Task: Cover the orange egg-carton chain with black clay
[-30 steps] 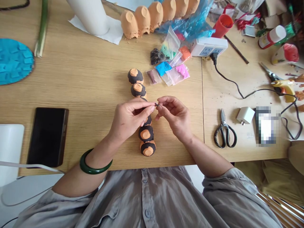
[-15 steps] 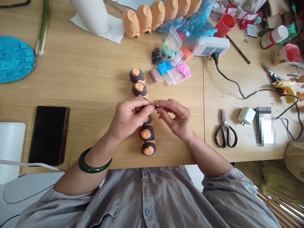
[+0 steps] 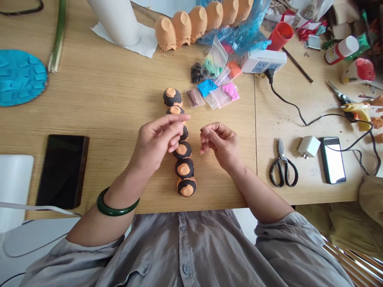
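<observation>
A row of rounded orange egg-carton cups (image 3: pixel 183 170), joined end to end, lies on the table below my hands. Dark clay-like rings surround their orange tops. My left hand (image 3: pixel 160 137) hovers over the upper cups and hides part of them; its index finger is stretched out, the others are loosely curled, and nothing shows in it. To the right of the row, my right hand (image 3: pixel 221 143) pinches a small dark bit of clay (image 3: pixel 201 129) between thumb and index finger. Small bags of coloured clay (image 3: pixel 207 87) lie beyond the hands, with a black lump in a bag (image 3: pixel 198 73).
Another orange egg-carton strip (image 3: pixel 181 27) stands at the back beside a white cylinder (image 3: pixel 119 24). On the right are scissors (image 3: pixel 283 165), a white charger (image 3: pixel 309 146), a lit phone (image 3: pixel 333 161) and a power strip (image 3: pixel 263 61) with its cord. A black device (image 3: pixel 62 171) lies left.
My hands were together at the fingertips over the row and have moved apart. My left hand has let go and extended its index finger; the dark bit stays in my right fingertips.
</observation>
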The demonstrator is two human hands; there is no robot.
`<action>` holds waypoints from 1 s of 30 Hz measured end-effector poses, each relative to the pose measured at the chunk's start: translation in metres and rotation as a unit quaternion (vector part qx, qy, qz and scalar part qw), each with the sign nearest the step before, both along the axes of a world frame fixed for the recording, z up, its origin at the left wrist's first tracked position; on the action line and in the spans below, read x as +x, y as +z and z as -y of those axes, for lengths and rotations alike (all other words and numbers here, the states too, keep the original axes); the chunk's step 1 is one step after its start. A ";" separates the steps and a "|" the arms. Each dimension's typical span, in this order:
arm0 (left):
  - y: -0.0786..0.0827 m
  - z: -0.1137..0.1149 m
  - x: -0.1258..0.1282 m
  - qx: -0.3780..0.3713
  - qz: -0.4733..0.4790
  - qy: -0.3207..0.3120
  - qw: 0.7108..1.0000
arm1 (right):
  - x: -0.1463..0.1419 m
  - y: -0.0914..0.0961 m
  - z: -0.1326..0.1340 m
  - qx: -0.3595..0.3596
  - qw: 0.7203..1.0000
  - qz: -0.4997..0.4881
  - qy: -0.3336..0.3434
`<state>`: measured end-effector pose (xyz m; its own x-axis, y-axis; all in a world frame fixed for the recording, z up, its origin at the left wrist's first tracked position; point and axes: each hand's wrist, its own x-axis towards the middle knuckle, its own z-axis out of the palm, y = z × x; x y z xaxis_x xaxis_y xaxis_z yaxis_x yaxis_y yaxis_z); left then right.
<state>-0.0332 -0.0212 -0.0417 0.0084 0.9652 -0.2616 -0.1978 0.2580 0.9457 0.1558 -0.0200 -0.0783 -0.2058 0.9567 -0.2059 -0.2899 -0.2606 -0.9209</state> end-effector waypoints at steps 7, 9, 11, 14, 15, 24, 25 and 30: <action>-0.019 -0.027 -0.023 -0.029 0.097 0.099 0.990 | -0.004 -0.004 -0.001 -0.059 0.997 -0.039 0.018; -0.024 -0.031 -0.026 -0.043 0.092 0.129 0.986 | -0.005 -0.003 0.000 -0.065 0.997 -0.044 0.019; -0.026 -0.034 -0.025 -0.052 0.067 0.155 0.984 | -0.006 -0.002 0.001 -0.064 0.997 -0.048 0.015; -0.024 -0.036 -0.022 -0.050 0.028 0.174 0.983 | -0.005 -0.002 0.000 -0.051 0.998 -0.042 -0.006; -0.023 -0.036 -0.021 -0.050 0.024 0.176 0.983 | -0.005 -0.002 -0.001 -0.046 0.998 -0.037 -0.016; -0.032 -0.034 -0.024 -0.004 -0.027 0.145 0.989 | -0.009 0.001 -0.022 -0.059 0.996 0.025 -0.057; -0.033 -0.034 -0.024 -0.005 -0.020 0.143 0.989 | -0.010 0.000 -0.026 -0.066 0.996 0.026 -0.058; -0.032 -0.037 -0.024 -0.035 0.028 0.168 0.985 | -0.021 -0.005 -0.048 -0.110 0.992 0.026 -0.051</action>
<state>-0.0573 0.0160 -0.0740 -0.2913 0.8958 -0.3357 -0.3350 0.2332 0.9129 0.1347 0.0283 -0.0833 -0.0939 0.9028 -0.4198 -0.2797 -0.4286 -0.8591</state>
